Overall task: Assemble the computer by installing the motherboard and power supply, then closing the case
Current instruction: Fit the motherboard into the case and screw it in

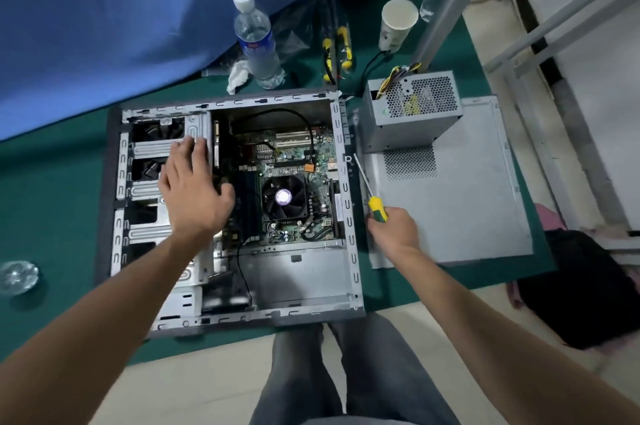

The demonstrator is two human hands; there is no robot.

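An open grey computer case (349, 209) lies on its side on a green mat. Inside it sits the green motherboard (294, 154) with a black fan cooler (284, 197). My left hand (194, 189) rests flat, fingers spread, on the metal drive cage at the case's left. Just right of the case, my right hand (394, 230) grips a yellow-and-green screwdriver (375, 206), shaft pointing away from me along the case's right wall. The grey power supply (412, 112) stands outside the case on the loose side panel (460, 199).
A water bottle (256, 43), a crumpled tissue (237, 76), yellow-handled tools (337, 50) and a paper cup (396, 24) stand behind the case. A blue cloth (121, 15) covers the far left. A clear round object (17, 277) lies left. A black bag (585, 289) sits right.
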